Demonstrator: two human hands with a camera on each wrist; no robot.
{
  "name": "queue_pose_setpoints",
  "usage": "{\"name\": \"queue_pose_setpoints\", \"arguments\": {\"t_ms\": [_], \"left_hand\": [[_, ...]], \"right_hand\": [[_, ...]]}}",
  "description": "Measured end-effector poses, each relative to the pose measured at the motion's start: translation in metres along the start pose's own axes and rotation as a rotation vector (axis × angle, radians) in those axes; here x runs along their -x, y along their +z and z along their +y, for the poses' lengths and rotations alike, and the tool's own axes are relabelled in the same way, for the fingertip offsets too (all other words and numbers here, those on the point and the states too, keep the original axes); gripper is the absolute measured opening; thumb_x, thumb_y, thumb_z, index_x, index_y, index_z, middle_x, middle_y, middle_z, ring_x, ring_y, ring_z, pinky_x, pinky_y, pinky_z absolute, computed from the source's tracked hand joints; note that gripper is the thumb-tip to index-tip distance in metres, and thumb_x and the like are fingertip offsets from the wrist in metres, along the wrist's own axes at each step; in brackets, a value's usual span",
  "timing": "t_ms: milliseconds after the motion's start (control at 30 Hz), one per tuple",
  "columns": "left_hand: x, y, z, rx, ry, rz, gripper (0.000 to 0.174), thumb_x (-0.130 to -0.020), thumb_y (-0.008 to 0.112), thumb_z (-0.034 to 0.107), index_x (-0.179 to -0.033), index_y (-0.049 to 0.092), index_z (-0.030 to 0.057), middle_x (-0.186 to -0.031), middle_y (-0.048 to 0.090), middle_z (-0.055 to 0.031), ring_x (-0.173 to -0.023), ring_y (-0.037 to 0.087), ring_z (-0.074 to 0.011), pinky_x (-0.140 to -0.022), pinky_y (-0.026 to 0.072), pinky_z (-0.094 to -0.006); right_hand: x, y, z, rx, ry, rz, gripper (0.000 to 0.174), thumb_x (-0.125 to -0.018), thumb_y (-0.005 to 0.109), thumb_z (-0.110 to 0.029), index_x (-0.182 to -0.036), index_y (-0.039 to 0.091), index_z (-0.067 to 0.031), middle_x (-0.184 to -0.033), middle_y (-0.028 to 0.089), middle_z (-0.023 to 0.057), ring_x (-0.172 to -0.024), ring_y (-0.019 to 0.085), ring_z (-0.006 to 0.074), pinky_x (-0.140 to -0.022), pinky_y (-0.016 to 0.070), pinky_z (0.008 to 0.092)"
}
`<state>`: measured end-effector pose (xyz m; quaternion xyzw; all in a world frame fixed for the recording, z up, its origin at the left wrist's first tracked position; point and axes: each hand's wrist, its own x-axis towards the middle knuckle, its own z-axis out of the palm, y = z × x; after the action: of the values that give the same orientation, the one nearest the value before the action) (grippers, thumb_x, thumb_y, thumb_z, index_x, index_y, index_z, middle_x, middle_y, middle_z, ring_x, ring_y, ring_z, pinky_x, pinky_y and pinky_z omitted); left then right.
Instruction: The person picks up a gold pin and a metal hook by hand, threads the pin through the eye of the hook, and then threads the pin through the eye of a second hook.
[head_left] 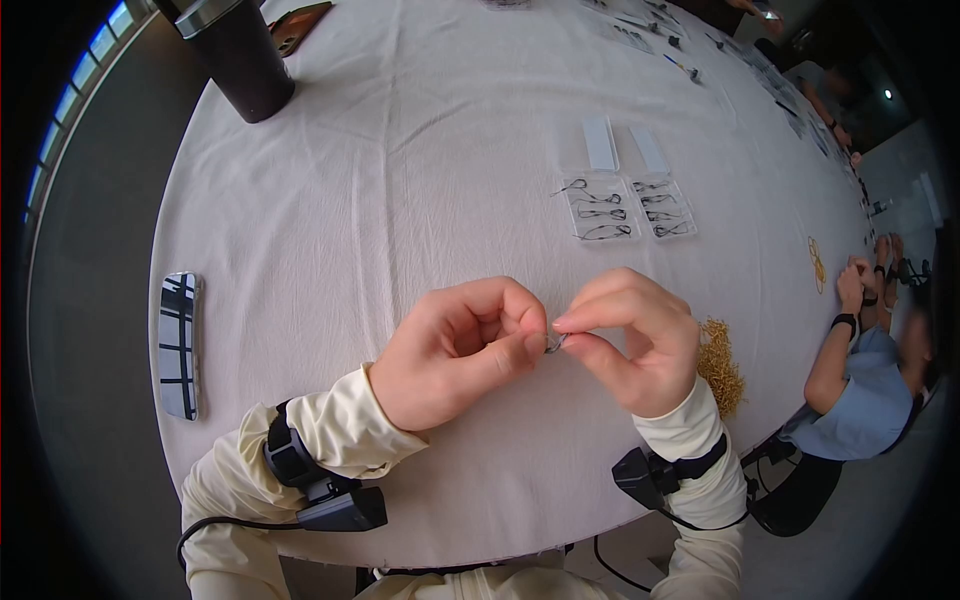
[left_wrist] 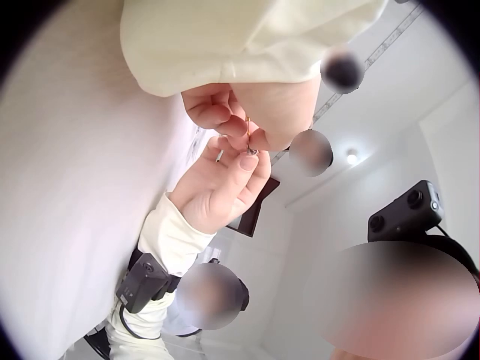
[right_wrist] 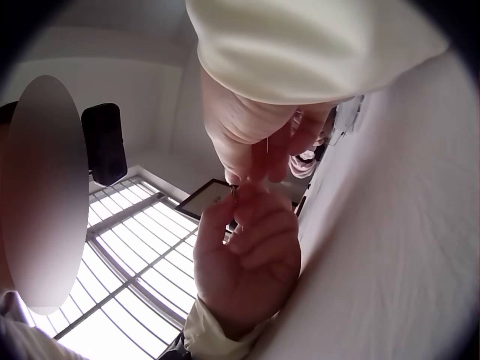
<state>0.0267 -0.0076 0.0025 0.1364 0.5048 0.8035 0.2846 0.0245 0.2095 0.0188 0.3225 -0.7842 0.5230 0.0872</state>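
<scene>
Over the near middle of the table, my left hand (head_left: pixel 455 350) and my right hand (head_left: pixel 637 340) meet fingertip to fingertip. Between them is a tiny shiny bent metal piece (head_left: pixel 553 344), mostly covered by the fingers. Thumb and index finger of each hand pinch it from either side. In the left wrist view, a thin gold-coloured strand (left_wrist: pixel 249 127) runs up from the small metal piece (left_wrist: pixel 252 151). The right wrist view shows a glint of metal (right_wrist: pixel 233 190) where the fingertips come together. I cannot tell its exact kind.
Two clear boxes (head_left: pixel 604 236) (head_left: pixel 680 233) hold dark looped wires beyond the hands. A gold heap of thin pieces (head_left: pixel 720 370) lies by the right wrist. Yellow loops (head_left: pixel 817 265) are farther right. A phone (head_left: pixel 180 345) and dark tumbler (head_left: pixel 240 65) stand left. Another person (head_left: pixel 865 370) sits right.
</scene>
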Motion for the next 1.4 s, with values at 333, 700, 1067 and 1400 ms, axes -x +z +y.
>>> {"name": "queue_pose_setpoints", "arguments": {"t_ms": [333, 700, 1067, 1400], "left_hand": [[0.001, 0.0, -0.006, -0.023, 0.128, 0.043, 0.007, -0.098, 0.064, 0.005, -0.102, 0.061, 0.0016, -0.092, 0.061, 0.0018, -0.083, 0.054, -0.0031, -0.075, 0.0451, -0.0201], [0.001, 0.0, -0.004, 0.099, 0.032, 0.059, 0.007, -0.099, 0.064, 0.009, -0.102, 0.061, 0.0029, -0.091, 0.063, 0.0019, -0.076, 0.054, -0.0029, -0.066, 0.0438, -0.0194], [-0.001, -0.006, -0.001, 0.25, -0.149, -0.019, 0.007, -0.097, 0.063, 0.012, -0.098, 0.061, 0.0053, -0.081, 0.059, 0.0005, -0.064, 0.046, -0.0058, -0.056, 0.0356, -0.0212], [-0.001, -0.01, -0.001, 0.476, -0.355, -0.282, 0.009, -0.097, 0.063, 0.013, -0.098, 0.064, 0.0041, -0.081, 0.06, -0.0006, -0.06, 0.044, -0.0047, -0.055, 0.0348, -0.0202]], "right_hand": [[0.003, 0.005, -0.001, 0.122, -0.011, 0.137, 0.02, -0.075, 0.077, 0.007, -0.089, 0.069, -0.0042, -0.081, 0.066, 0.0065, -0.071, 0.064, 0.0187, -0.063, 0.0503, 0.0291], [0.001, 0.011, -0.001, 0.323, -0.214, 0.142, 0.026, -0.068, 0.084, 0.002, -0.089, 0.072, -0.0084, -0.077, 0.065, -0.0012, -0.067, 0.06, 0.0152, -0.064, 0.0419, 0.0297], [0.005, 0.005, -0.005, 0.015, 0.007, 0.135, 0.025, -0.075, 0.08, -0.001, -0.098, 0.071, -0.0038, -0.085, 0.067, 0.006, -0.071, 0.062, 0.0166, -0.071, 0.049, 0.0287], [0.003, 0.004, 0.01, -0.466, 0.123, -0.129, 0.015, -0.084, 0.075, 0.001, -0.096, 0.071, -0.0046, -0.093, 0.062, 0.0054, -0.086, 0.059, 0.015, -0.077, 0.0482, 0.0272]]}}
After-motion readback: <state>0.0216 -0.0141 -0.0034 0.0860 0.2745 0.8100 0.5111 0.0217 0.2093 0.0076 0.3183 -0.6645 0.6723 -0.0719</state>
